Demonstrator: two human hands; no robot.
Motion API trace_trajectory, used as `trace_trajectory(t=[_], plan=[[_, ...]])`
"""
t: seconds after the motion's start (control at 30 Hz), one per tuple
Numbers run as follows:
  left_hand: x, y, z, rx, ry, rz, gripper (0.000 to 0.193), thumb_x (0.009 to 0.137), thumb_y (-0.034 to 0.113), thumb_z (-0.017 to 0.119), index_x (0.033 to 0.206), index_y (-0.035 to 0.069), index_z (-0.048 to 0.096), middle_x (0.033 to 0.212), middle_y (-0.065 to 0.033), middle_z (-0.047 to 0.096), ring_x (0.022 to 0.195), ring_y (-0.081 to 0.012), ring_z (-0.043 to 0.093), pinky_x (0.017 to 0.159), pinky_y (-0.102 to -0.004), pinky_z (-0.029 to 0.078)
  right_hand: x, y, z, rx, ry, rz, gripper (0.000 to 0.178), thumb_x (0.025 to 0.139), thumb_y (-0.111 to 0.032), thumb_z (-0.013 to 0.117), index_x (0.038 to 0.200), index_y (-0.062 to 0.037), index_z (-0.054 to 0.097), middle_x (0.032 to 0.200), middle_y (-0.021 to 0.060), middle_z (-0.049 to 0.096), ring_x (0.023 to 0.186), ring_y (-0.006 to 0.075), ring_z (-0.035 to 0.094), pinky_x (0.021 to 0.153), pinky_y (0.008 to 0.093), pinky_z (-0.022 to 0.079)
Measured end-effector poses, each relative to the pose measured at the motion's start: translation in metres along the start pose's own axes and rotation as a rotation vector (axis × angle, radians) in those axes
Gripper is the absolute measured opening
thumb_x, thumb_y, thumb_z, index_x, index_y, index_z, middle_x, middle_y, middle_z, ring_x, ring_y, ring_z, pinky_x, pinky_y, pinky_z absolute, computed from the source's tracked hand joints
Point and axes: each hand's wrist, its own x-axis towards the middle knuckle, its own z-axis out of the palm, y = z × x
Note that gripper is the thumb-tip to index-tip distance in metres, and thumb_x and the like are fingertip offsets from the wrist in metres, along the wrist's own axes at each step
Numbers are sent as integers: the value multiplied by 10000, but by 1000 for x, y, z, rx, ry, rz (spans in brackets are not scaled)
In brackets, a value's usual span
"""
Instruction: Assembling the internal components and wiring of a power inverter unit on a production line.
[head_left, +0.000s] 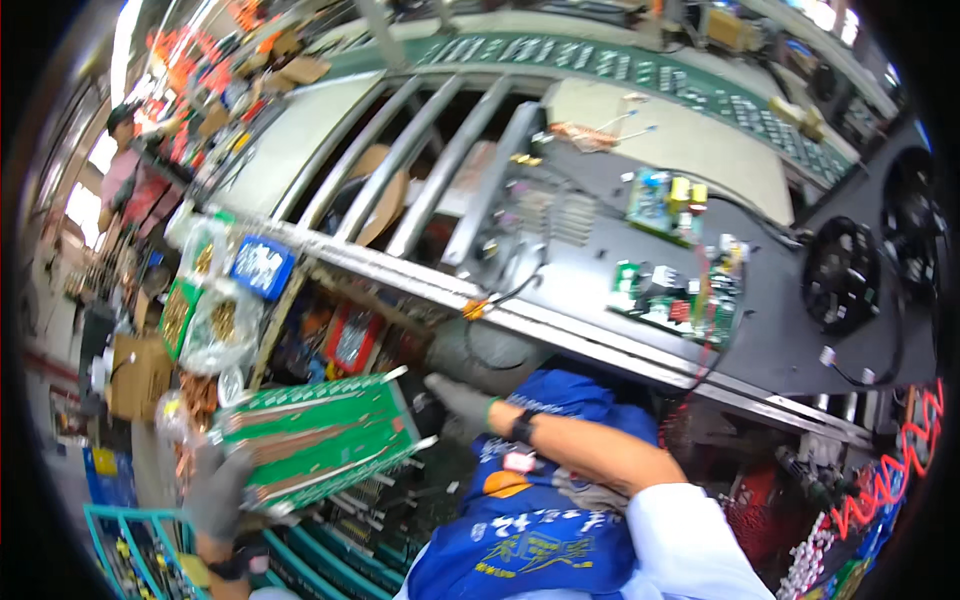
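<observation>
A large green circuit board [330,435] with long copper-coloured strips and pale posts at its corners is held tilted in front of me, to the left. My left hand [218,490], in a grey glove, grips its left end; part of the fingers is blurred. Close to the board's right edge, but apart from it, is my right hand [462,402], also gloved in grey. Its fingers stretch toward the board with nothing seen in them. Beneath the board stands a teal rack [310,560], with more board edges showing next to it.
Metal rollers [420,175] run across the line ahead. A dark panel [590,270] at right carries populated circuit boards [665,205] and black fans [840,275]. Bags of brass parts [222,325] and a blue box [262,267] sit at left. Another person [140,180] stands far left.
</observation>
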Motion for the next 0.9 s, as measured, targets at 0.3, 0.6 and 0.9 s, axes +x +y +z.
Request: trace_trajectory(t=[0.3, 0.6, 0.9], plan=[[13, 25, -60, -261, -2, 265, 453, 878, 273, 614, 1217, -26, 589, 1222, -146, 554, 1102, -216, 544, 954, -346, 429, -205, -163, 90, -427, 7, -475, 555, 939, -518, 479, 1072, -5, 641, 882, 95, 659, 782, 186, 634, 636, 338, 522], [94, 108, 28, -529, 33, 894, 456, 906, 230, 587, 1277, -33, 550, 1268, -142, 549, 1155, -224, 539, 1002, -348, 420, -449, -294, 72, -616, 538, -1068, 400, 925, -362, 554, 1100, -13, 641, 859, 87, 658, 773, 185, 648, 647, 330, 529], [132, 303, 177, -1121, -777, 733, 430, 992, 310, 538, 1157, -74, 639, 1055, -102, 682, 938, -127, 631, 847, -261, 488, -510, -346, 31, -632, 1174, -1195, 342, 936, -324, 596, 1034, -13, 702, 841, 18, 655, 749, 81, 597, 665, 242, 477]])
